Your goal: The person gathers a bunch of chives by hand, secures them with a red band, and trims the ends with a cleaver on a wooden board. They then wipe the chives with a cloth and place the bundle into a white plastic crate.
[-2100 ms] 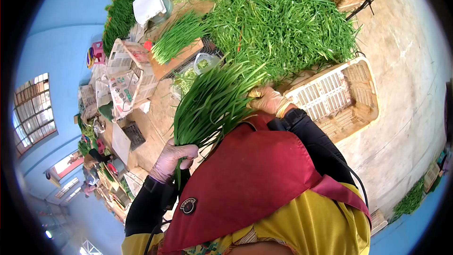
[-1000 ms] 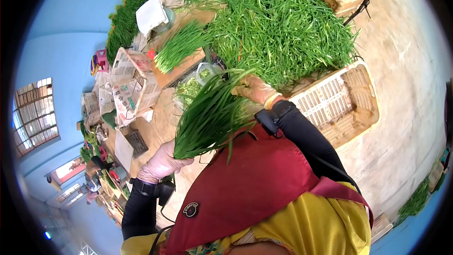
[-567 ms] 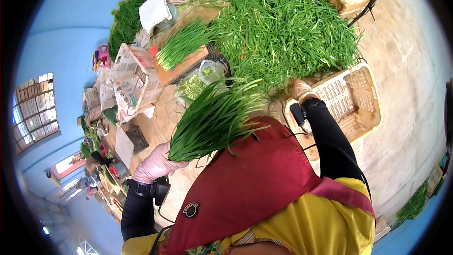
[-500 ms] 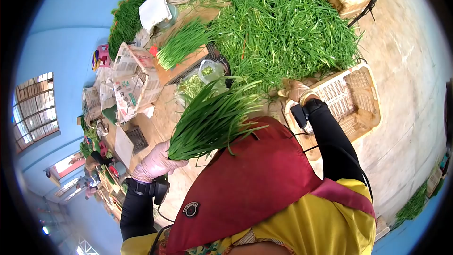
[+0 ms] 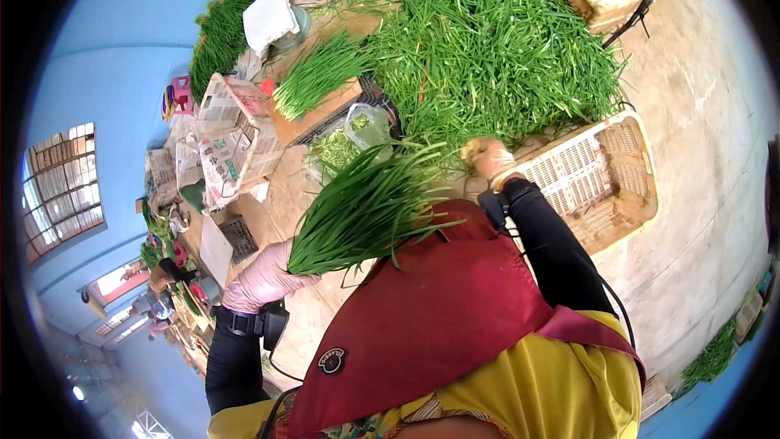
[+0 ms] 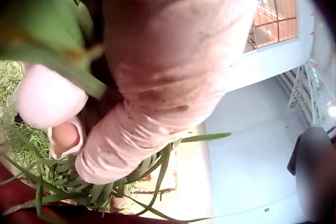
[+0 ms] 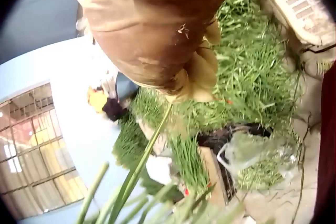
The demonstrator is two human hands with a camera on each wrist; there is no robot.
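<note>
My gloved left hand (image 5: 262, 276) grips a thick bunch of garlic chives (image 5: 357, 211) in front of the red apron (image 5: 422, 301). The pale stem ends fan out to the right. Close up in the left wrist view, the pinkish gloved fingers (image 6: 113, 150) wrap round the green blades. My right hand (image 5: 490, 158), in a yellowish glove, is in the air between the bunch and the crate, blurred in the head view. From its curled fingertips a single chive blade (image 7: 139, 166) hangs in the right wrist view, pinched between them.
A big loose heap of chives (image 5: 496, 57) lies beyond my hands. At right stands a cream plastic crate (image 5: 585, 187). Trimmed chives (image 5: 321, 73) lie on a board, beside a clear plastic bag (image 5: 368, 126). Further left are stacked crates (image 5: 236, 146) and a white-topped bucket (image 5: 272, 20).
My right hand left the bunch, went right to the edge of the heap by the crate, and has come partway back left. The left hand keeps its grip on the chives, shifted slightly left.
</note>
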